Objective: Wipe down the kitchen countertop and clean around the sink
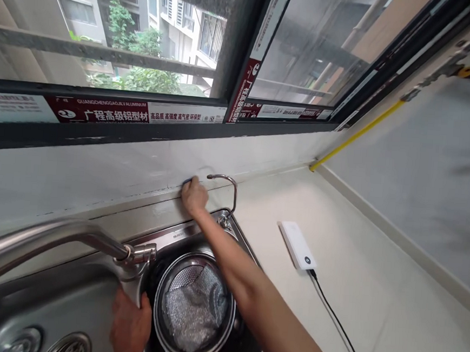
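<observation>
My right hand (195, 195) reaches to the backsplash ledge behind the sink, its fingers closed on a small dark-blue item (187, 181) pressed to the foot of the white wall (154, 164). Most of that item is hidden, so its kind is unclear. Lower down, my left hand (130, 325) grips the steel sink divider (132, 286) between the two basins, thumb on the right side. Just above it stands the large kitchen faucet (80, 231). In the right basin sits a round metal bowl (158, 330) holding a crumpled silvery mesh cloth (198, 308).
A thin curved tap (235, 195) rises close to my right hand. On the pale countertop (352, 283) lies a white power bank (297, 246) with a black cable (337, 319). A yellow pipe (356, 134) runs up the corner. Dark window frames (161, 132) stand above.
</observation>
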`<act>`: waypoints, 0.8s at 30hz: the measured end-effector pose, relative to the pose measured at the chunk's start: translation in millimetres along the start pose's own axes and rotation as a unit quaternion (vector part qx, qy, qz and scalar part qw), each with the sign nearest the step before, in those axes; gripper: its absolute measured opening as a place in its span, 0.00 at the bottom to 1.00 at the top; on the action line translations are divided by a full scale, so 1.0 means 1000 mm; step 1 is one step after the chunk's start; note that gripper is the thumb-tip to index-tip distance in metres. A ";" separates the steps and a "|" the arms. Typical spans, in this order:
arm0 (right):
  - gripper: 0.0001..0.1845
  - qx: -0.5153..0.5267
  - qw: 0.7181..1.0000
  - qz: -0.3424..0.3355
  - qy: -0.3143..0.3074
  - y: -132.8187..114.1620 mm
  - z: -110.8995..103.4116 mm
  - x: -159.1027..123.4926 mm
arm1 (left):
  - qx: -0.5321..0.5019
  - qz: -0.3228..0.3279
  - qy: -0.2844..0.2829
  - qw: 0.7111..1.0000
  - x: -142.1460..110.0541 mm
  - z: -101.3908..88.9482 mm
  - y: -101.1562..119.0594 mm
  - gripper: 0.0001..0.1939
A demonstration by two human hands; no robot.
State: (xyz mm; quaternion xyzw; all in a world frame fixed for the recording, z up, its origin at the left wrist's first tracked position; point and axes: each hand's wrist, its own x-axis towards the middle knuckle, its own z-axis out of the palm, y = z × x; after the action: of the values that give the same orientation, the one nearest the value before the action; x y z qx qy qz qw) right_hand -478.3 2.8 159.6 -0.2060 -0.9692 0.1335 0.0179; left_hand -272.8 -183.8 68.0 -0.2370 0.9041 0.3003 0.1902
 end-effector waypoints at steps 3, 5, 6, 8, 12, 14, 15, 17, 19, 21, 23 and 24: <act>0.18 0.055 0.998 -0.018 -0.007 -0.041 0.019 -0.023 | 0.003 -0.006 -0.001 1.000 0.000 0.000 0.002 0.31; 0.18 0.062 0.997 -0.045 -0.017 -0.054 0.027 -0.029 | 0.000 -0.009 0.011 1.000 0.000 0.002 0.002 0.31; 0.18 0.060 0.996 -0.062 -0.018 -0.055 0.029 -0.030 | -0.003 -0.006 0.016 1.000 0.001 0.002 0.002 0.31; 0.19 0.047 0.994 -0.101 -0.018 -0.046 0.028 -0.025 | 0.000 0.002 0.023 1.000 0.001 0.002 0.002 0.31; 0.21 0.024 0.995 -0.098 0.001 -0.004 0.015 -0.005 | 0.008 0.013 0.020 1.000 0.000 0.000 0.001 0.30; 0.21 0.018 0.998 -0.059 0.016 0.020 0.005 0.006 | 0.003 0.010 0.019 1.000 0.000 0.000 0.000 0.31; 0.22 0.014 0.999 -0.038 0.020 0.030 0.000 0.011 | 0.000 0.006 0.017 1.000 0.000 0.000 0.000 0.32; 0.23 0.007 1.000 0.006 0.024 0.048 -0.010 0.021 | -0.008 0.000 0.013 1.000 0.000 0.001 -0.001 0.32; 0.24 0.001 0.999 0.044 0.030 0.058 -0.017 0.028 | -0.018 0.005 0.014 1.000 0.000 0.003 -0.001 0.32; 0.25 0.004 0.997 0.074 0.036 0.057 -0.019 0.031 | -0.026 0.014 0.019 0.999 0.001 0.004 -0.001 0.32; 0.24 0.014 0.994 0.098 0.038 0.044 -0.014 0.028 | -0.029 0.008 0.015 0.999 0.001 0.004 -0.001 0.32; 0.23 0.020 0.994 0.100 0.035 0.035 -0.009 0.024 | -0.029 0.006 0.014 0.999 0.000 0.003 -0.001 0.32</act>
State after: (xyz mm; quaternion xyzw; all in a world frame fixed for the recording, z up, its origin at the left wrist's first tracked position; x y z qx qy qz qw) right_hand -486.2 45.3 158.7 -0.3064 -0.9395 0.1472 0.0422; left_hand -272.1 -182.3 65.1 -0.2413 0.8990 0.3239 0.1693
